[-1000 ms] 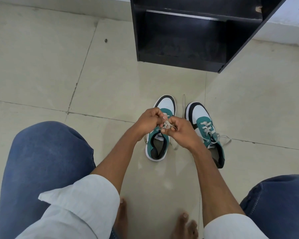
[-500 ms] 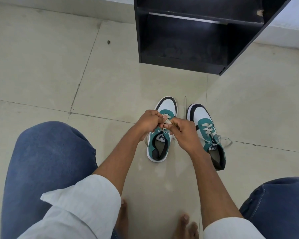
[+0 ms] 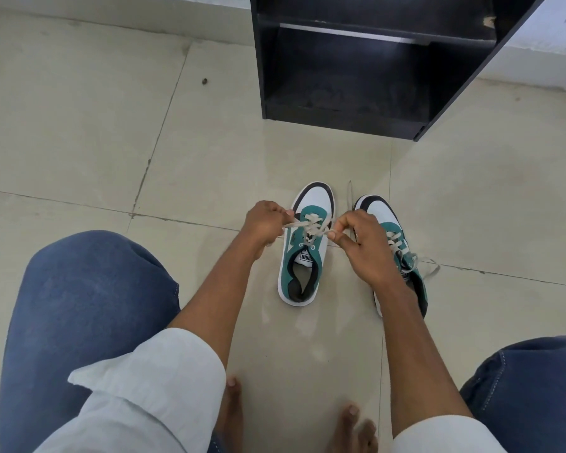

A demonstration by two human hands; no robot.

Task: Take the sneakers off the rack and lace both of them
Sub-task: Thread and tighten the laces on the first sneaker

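Observation:
Two teal, white and black sneakers stand side by side on the floor, toes pointing away from me. On the left sneaker (image 3: 303,256) a pale lace (image 3: 311,225) crosses over the tongue. My left hand (image 3: 263,222) pinches one end of that lace at the shoe's left side. My right hand (image 3: 360,237) pinches the other end at the shoe's right side. The lace is stretched taut between them. The right sneaker (image 3: 402,256) is laced, partly hidden behind my right hand and forearm, with loose lace ends trailing to its right.
A black open shoe rack (image 3: 373,76) stands on the tiled floor just beyond the sneakers. My knees in blue jeans frame the lower left and lower right, and my bare feet (image 3: 356,429) rest near the bottom edge. A small dark speck (image 3: 205,81) lies on the tiles.
My hands were bunched together over the left sneaker's tongue; now they have drawn apart sideways, pulling the lace ends out tight to each side.

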